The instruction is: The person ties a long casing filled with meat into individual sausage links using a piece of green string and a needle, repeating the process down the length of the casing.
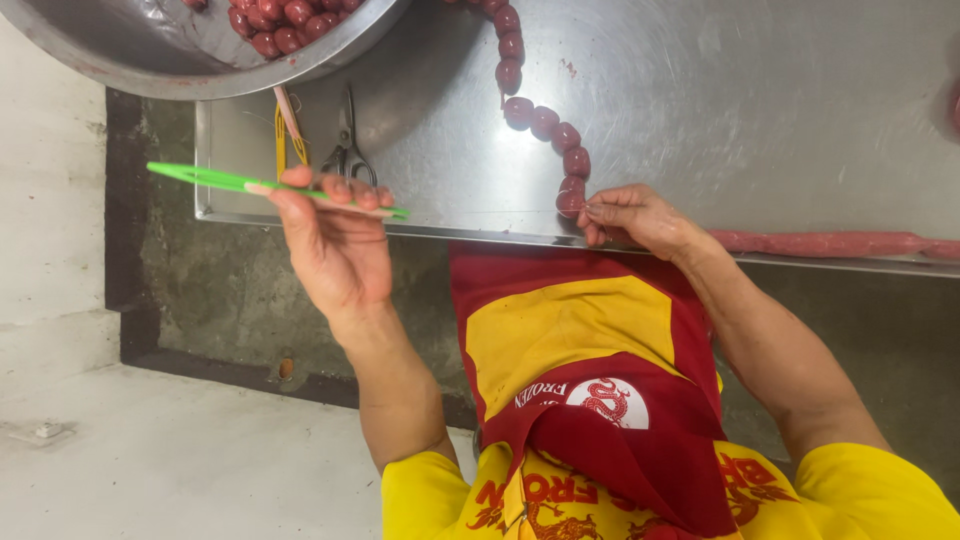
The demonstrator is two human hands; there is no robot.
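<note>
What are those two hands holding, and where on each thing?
Left hand: green strip, pinched near one end. Right hand: sausage chain, pinched at its last link by the table edge.

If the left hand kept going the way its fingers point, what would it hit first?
Probably the scissors on the steel table, just past the left hand holding a green stick; height unclear.
</note>
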